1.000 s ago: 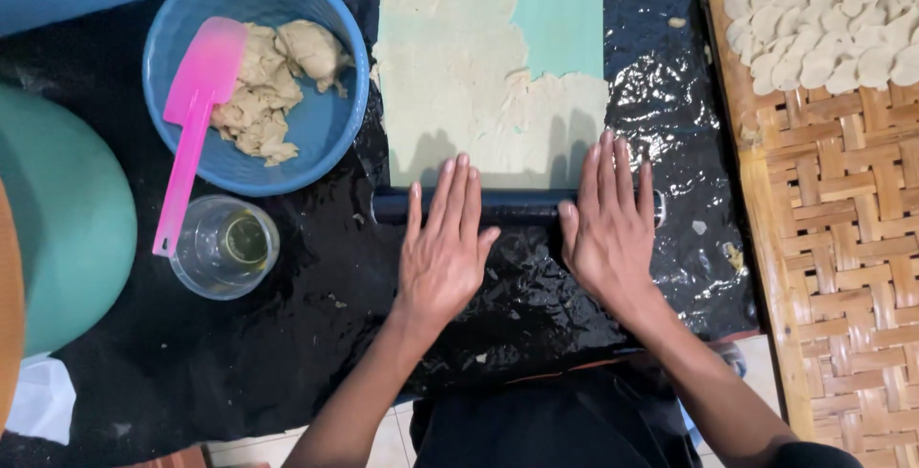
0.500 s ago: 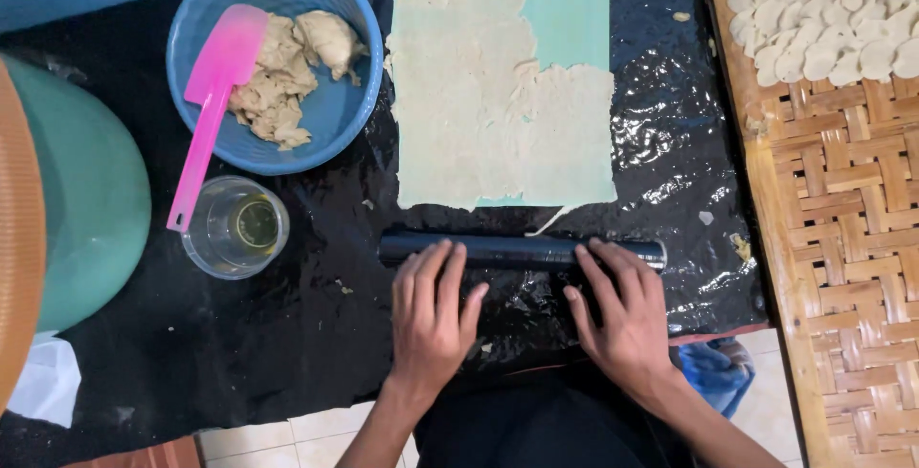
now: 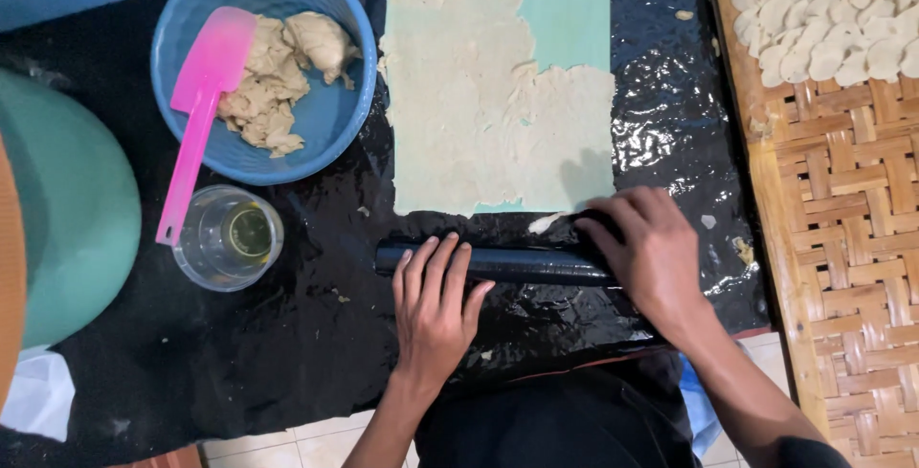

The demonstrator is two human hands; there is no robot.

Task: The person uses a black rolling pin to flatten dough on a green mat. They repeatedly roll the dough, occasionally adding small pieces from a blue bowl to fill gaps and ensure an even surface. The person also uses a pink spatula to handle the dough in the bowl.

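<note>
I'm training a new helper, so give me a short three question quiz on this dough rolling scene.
1. True or false: both hands touch the black rolling pin.
2. What lies in the blue bowl with the dough lumps? A) pink spatula B) metal spoon C) knife
3. Fill in: the cut dough pieces lie on a woven ____ tray.

Key: 1 true, left hand and right hand; 2 A, pink spatula; 3 bamboo.

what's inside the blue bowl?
The blue bowl holds lumps of beige dough and the blade of a pink spatula. Whatever lies beneath the dough and the blade is hidden.
</note>
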